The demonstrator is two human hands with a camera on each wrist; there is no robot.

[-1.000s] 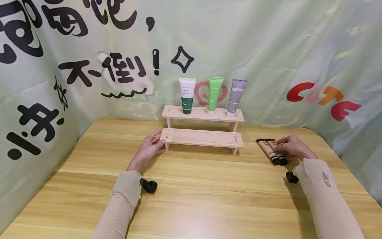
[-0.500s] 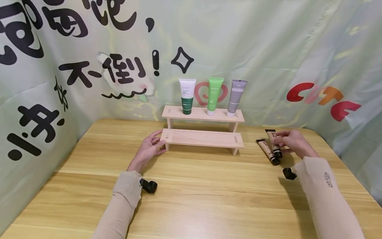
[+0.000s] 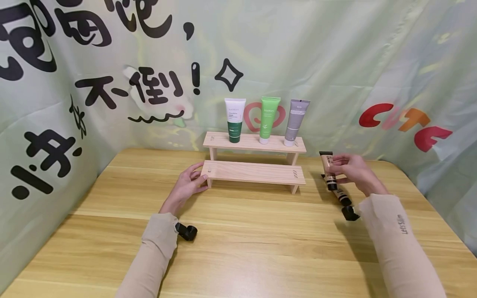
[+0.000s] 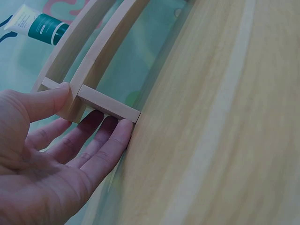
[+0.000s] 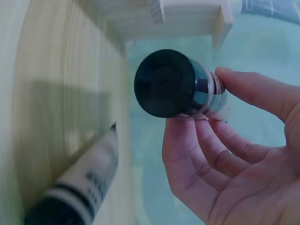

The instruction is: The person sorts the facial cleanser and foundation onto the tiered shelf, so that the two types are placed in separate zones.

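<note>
My right hand (image 3: 355,170) pinches a beige cosmetic tube (image 3: 328,167) with a black cap, cap end down, above the table. In the right wrist view its round black cap (image 5: 164,83) faces the camera, thumb on one side and fingers on the other. A second beige tube (image 3: 343,197) lies on the table, partly hidden behind the held one. My left hand (image 3: 186,184) grips the left end of the two-step wooden stand (image 3: 253,171). The left wrist view has the thumb on the step's edge and fingertips against its leg (image 4: 110,104).
On the upper step stand a white-and-green tube (image 3: 234,120), a bright green tube (image 3: 268,120) and a grey-purple tube (image 3: 296,122). A printed curtain (image 3: 316,62) hangs behind the wooden table (image 3: 261,240). The lower step is bare.
My right hand has lifted one beige tube off the table, away from the other, and moved it left, turning it more upright. My left hand keeps its place on the stand.
</note>
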